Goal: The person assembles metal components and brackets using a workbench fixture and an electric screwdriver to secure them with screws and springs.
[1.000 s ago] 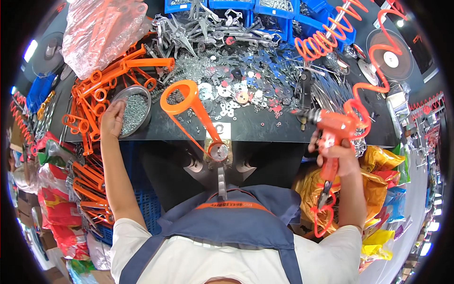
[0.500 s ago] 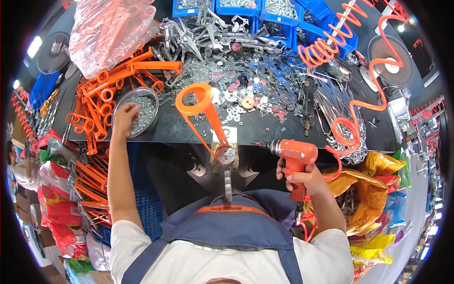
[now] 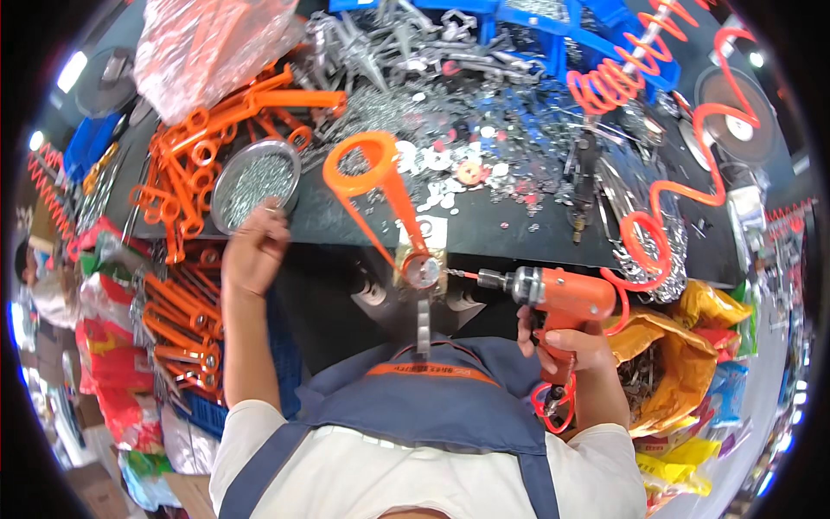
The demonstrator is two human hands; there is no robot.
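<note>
My right hand point(image 3: 566, 346) is wrapped round the grip of a red air drill point(image 3: 575, 294) fed by a red hose. Its thin bit points left, with the tip close beside the round metal end of a jig point(image 3: 422, 271). An orange plastic handle piece point(image 3: 393, 203) with a large ring stands tilted in this jig, at the bench's front edge. At the near rim of a round bowl point(image 3: 226, 216) full of small metal parts, my left hand point(image 3: 258, 251) has its fingers drawn together. Whatever they hold is too small to make out.
Orange handle pieces point(image 3: 186, 164) pile up left of the bowl. Loose washers and small parts point(image 3: 450, 164) cover the bench's middle. Metal levers point(image 3: 389, 43) and blue bins point(image 3: 536, 17) lie behind. A coiled red hose point(image 3: 644, 229) and a hanging black tool point(image 3: 584, 182) occupy the right.
My left hand has drawn back out of the bowl toward me. The drill's bit has come up to the jig's round metal end. The whole view has shifted slightly.
</note>
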